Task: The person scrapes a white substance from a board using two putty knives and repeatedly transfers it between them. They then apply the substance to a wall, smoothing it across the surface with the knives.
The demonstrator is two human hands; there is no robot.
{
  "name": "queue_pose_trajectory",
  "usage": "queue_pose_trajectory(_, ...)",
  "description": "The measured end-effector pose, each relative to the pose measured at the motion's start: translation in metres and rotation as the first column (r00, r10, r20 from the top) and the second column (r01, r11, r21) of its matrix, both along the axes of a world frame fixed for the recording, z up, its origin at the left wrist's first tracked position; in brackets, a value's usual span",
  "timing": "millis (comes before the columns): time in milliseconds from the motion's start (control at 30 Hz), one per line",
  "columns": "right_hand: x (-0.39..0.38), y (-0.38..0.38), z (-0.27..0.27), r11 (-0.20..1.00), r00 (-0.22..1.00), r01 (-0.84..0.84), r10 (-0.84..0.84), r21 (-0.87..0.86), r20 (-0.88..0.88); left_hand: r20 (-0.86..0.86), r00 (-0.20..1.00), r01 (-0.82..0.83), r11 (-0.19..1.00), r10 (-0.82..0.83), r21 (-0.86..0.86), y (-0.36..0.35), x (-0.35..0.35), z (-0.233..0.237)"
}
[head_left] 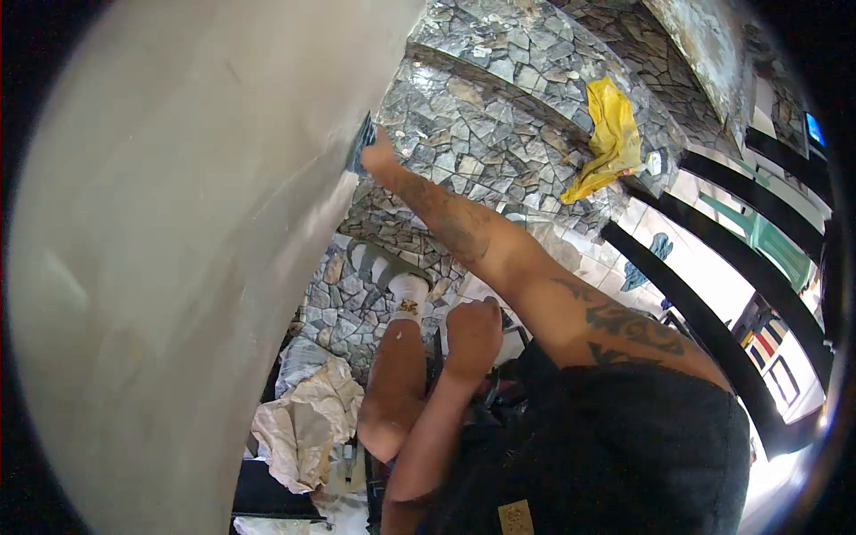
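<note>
My right hand (378, 157), at the end of a stretched-out tattooed arm, is closed round a dark blue cloth (361, 147). The cloth is pressed against the edge of a large smooth beige wall surface (178, 223) that fills the left side. My left hand (473, 339) is a closed fist above my lap, beside my bent leg. Whatever its fingers may hold is hidden from this side.
Stone-patterned steps (473, 116) descend beyond my foot (408, 292). A yellow cloth or bag (612, 143) lies on one step. Crumpled pale paper (308, 423) is at lower left. Black rails (704, 321) cross the right side, with a blue rag (648, 260) and a green chair (774, 241) beyond.
</note>
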State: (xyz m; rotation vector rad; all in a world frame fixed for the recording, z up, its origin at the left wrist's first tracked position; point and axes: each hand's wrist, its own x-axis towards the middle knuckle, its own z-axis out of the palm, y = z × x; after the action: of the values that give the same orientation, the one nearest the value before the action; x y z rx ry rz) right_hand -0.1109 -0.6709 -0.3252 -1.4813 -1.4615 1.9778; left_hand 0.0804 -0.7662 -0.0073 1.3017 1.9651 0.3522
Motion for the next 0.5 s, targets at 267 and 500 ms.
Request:
queue_pose_trajectory(267,0.009,0.001,0.078,0.993,0.980,-0.101,0.090,0.055,0.178,0.010,1.000,0.025,1.000,-0.025,0.017,-0.007,0.010,-0.011)
queue_pose_trajectory(500,0.015,0.001,0.111,0.994,0.991,-0.104,0.105,-0.018,0.088,0.043,0.999,0.021,0.999,-0.019,-0.038,-0.009,0.012,-0.011)
